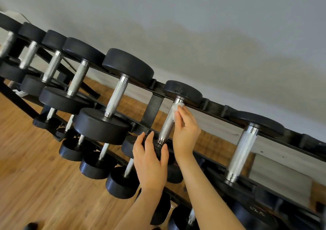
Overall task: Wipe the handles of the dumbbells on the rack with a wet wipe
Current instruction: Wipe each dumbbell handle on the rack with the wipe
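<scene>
On the rack's top rail [217,108], the right hand [185,130] is pinching a wet wipe [176,108] against the far end of a knurled dumbbell handle [167,123] (its axis running toward the person), while the left hand [150,161] is cupping the near weight head with loosely spread fingers.

Along the top tier of the rack [217,108], running from upper left to lower right of the frame, open gaps lie between neighbouring handles. The widest is between the handle at centre [167,122] and the dumbbell at lower right [241,152]. Leftward the heavy dumbbell [114,95] crowds in, its near head just beside the left hand [150,162]. Lower-tier dumbbells [98,164] block the space below. Wooden floor [35,168] at lower left lies open.
</scene>
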